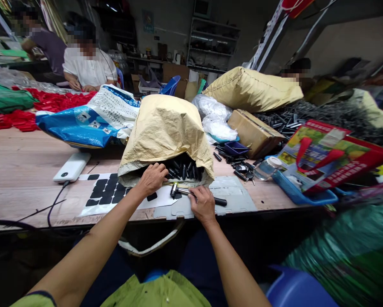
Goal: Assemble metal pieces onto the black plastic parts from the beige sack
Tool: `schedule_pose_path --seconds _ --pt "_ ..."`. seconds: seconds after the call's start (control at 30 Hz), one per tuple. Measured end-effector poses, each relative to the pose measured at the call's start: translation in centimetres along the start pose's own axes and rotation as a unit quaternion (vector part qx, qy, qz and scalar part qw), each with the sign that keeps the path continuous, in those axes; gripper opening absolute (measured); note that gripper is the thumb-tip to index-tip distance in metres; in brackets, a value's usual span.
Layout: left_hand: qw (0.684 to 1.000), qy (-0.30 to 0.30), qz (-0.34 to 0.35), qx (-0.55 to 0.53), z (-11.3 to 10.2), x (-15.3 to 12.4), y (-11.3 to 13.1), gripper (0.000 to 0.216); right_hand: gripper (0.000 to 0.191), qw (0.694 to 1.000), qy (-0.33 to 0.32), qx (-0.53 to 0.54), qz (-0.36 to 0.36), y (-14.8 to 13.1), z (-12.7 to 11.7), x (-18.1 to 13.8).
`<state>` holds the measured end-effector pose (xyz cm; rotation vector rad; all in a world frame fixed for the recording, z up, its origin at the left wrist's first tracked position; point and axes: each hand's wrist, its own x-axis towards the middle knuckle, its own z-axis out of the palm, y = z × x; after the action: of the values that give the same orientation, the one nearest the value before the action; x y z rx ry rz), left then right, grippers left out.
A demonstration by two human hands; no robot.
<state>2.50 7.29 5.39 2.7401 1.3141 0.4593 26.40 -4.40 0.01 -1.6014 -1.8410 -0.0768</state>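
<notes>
Grasping the hammer (182, 191) mid-shaft before the sack (168, 123), the right hand (202, 201) likely bears stiff, head-heavy weight, better gripped by the black handle (221, 201); the left hand's (153, 177) hold is unclear.

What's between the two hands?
Head view: the hammer's head and part of the sack's lower lip lie between the left hand and right hand.

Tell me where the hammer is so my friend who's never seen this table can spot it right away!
In the middle of the wooden table, find the tan sack whose open mouth shows black pieces. Just below that mouth in the picture, the right hand grips the hammer. Its shiny metal head and shaft set it apart from those black pieces.
</notes>
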Motion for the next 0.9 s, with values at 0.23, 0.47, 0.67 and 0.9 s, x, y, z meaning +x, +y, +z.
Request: schedule_pose_path --seconds 0.23,0.47,0.67,0.9 --pt "0.998 -0.027 0.016 -0.061 0.0 -5.1 1.4 0.012 0.015 1.0 -0.001 -0.01 -0.004 0.0 0.1 0.0" --pt "0.974 0.007 -0.057 -0.219 2.6 -7.9 -0.1 0.023 0.015 1.0 -0.002 -0.007 -0.006 -0.2 -0.1 0.0" --pt "0.968 0.029 -0.066 -0.241 2.7 -7.8 -0.3 0.015 0.015 0.999 -0.013 -0.027 -0.021 0.1 -0.2 0.2" --pt "0.969 0.003 -0.067 -0.237 2.6 -7.7 -0.3 0.021 0.023 0.999 -0.018 -0.001 -0.029 -1.7 -1.6 0.2"
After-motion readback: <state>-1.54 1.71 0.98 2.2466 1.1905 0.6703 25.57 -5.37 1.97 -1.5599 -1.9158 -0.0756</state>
